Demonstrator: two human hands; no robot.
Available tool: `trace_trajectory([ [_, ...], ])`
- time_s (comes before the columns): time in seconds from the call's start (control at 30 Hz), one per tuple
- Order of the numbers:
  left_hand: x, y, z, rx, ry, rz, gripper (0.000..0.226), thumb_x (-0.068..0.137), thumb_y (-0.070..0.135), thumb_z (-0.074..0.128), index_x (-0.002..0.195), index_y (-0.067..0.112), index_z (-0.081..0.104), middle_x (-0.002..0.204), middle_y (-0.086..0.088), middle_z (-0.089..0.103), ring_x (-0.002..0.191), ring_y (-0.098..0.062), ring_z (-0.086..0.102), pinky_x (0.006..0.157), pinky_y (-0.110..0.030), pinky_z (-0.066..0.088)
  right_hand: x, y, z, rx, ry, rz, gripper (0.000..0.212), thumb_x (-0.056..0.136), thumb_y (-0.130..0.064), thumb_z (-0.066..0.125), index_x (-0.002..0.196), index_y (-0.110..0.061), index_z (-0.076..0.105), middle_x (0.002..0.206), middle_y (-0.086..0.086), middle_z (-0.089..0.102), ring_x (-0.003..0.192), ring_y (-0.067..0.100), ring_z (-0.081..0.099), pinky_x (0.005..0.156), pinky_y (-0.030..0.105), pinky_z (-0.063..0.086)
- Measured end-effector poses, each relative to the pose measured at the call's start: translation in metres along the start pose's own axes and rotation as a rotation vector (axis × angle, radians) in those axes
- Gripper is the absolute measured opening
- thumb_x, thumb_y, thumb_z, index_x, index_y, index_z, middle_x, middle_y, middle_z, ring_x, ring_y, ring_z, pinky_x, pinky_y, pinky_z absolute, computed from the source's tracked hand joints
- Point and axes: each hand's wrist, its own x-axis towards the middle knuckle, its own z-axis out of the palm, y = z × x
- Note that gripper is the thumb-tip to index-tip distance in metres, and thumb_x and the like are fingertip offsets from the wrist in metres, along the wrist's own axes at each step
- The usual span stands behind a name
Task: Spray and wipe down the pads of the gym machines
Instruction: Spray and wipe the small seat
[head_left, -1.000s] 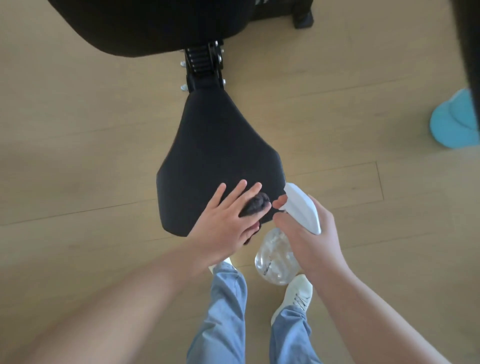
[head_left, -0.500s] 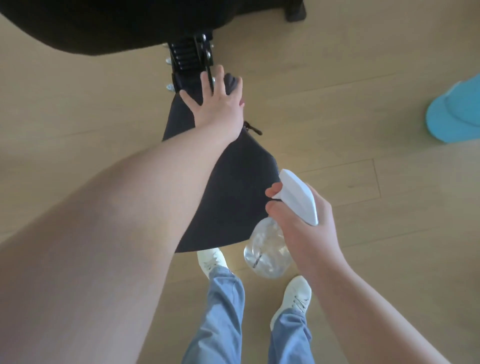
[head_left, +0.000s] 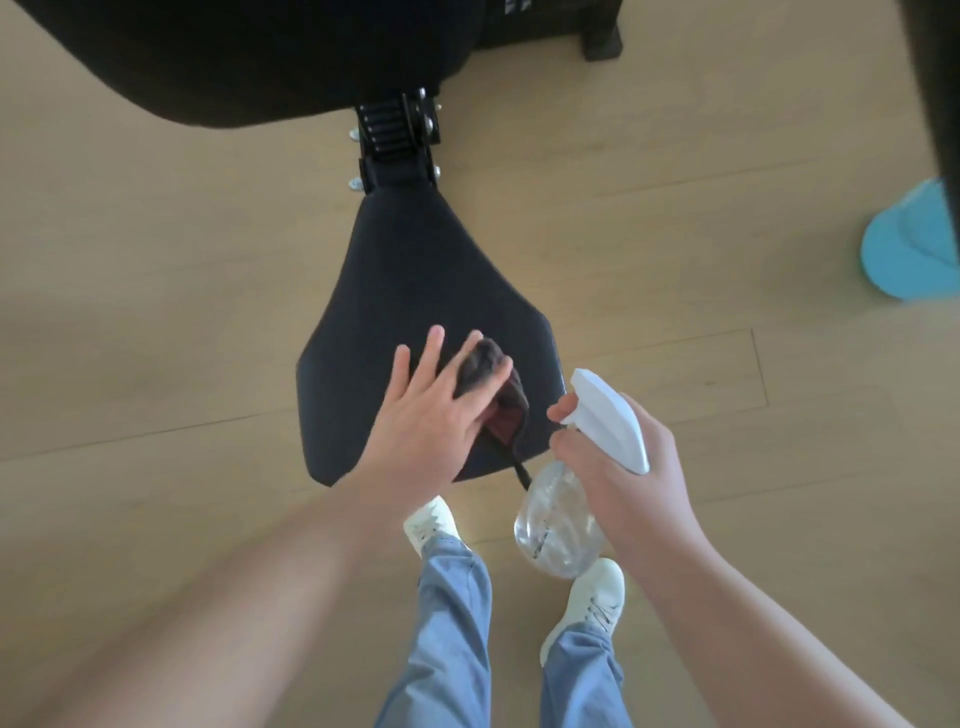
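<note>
A black seat pad of a gym bench widens toward me, joined by a black hinge bracket to a larger black back pad at the top. My left hand lies on the near right part of the seat pad, straight fingers pressing a dark cloth flat against it. Just right of the seat, my right hand grips a clear spray bottle with a white trigger head, nozzle toward the pad.
Light wooden floor surrounds the bench. A turquoise round object sits at the right edge. A black bench foot stands at the top right. My white shoes and blue trousers are just below the seat.
My left hand swept the cloth up to the narrow end of the seat by the bracket, then back down to the near wide end. The right hand kept the bottle almost still.
</note>
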Motion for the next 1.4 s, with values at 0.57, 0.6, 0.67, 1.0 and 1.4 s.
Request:
trace_trajectory([
  [0.57, 0.133, -0.074, -0.035, -0.144, -0.002, -0.49, 0.052, 0.11, 0.038, 0.024, 0.16, 0.039, 0.009, 0.171, -0.009, -0.001, 0.157, -0.03, -0.007, 0.121, -0.068, 0.004, 0.004, -0.019, 0.056, 0.018, -0.01, -0.067, 0.02, 0.087, -0.003, 0.069, 0.096, -0.02, 0.073, 0.086, -0.011, 0.07, 0.063, 0.001, 0.057, 0.056, 0.014, 0.049],
  [0.6, 0.116, -0.073, -0.03, -0.166, 0.026, -0.474, 0.049, 0.11, 0.038, 0.024, 0.159, 0.038, 0.016, 0.171, -0.01, 0.001, 0.157, -0.03, -0.004, 0.122, -0.065, 0.005, 0.0, -0.019, 0.055, 0.013, -0.015, -0.068, 0.02, 0.087, -0.003, 0.069, 0.096, -0.02, 0.072, 0.088, -0.009, 0.07, 0.063, 0.001, 0.057, 0.056, 0.013, 0.049],
  [0.67, 0.068, -0.065, -0.019, -0.205, 0.071, -0.45, 0.042, 0.109, 0.036, 0.028, 0.151, 0.032, 0.03, 0.17, -0.012, 0.008, 0.157, -0.03, 0.002, 0.122, -0.064, 0.009, -0.007, -0.018, 0.054, -0.012, -0.038, -0.063, 0.02, 0.087, -0.003, 0.069, 0.095, -0.021, 0.072, 0.086, -0.009, 0.068, 0.062, 0.003, 0.056, 0.055, 0.014, 0.048],
  [1.0, -0.058, -0.04, 0.005, -0.145, 0.019, -0.602, 0.043, 0.094, 0.057, 0.046, 0.122, 0.024, 0.042, 0.162, -0.032, 0.019, 0.15, -0.05, 0.018, 0.11, -0.075, 0.026, -0.023, -0.007, 0.068, -0.143, -0.153, -0.046, 0.02, 0.086, -0.005, 0.069, 0.094, -0.023, 0.072, 0.089, 0.004, 0.067, 0.065, 0.007, 0.055, 0.058, 0.02, 0.049],
  [1.4, 0.135, -0.108, -0.035, -0.22, -0.047, -0.682, 0.045, 0.106, 0.052, 0.029, 0.143, 0.025, 0.03, 0.163, -0.028, 0.011, 0.153, -0.045, 0.007, 0.12, -0.065, 0.014, 0.023, -0.016, 0.101, -0.115, -0.069, -0.031, 0.018, 0.087, -0.007, 0.07, 0.095, -0.024, 0.072, 0.093, -0.007, 0.069, 0.069, 0.0, 0.06, 0.062, 0.022, 0.055],
])
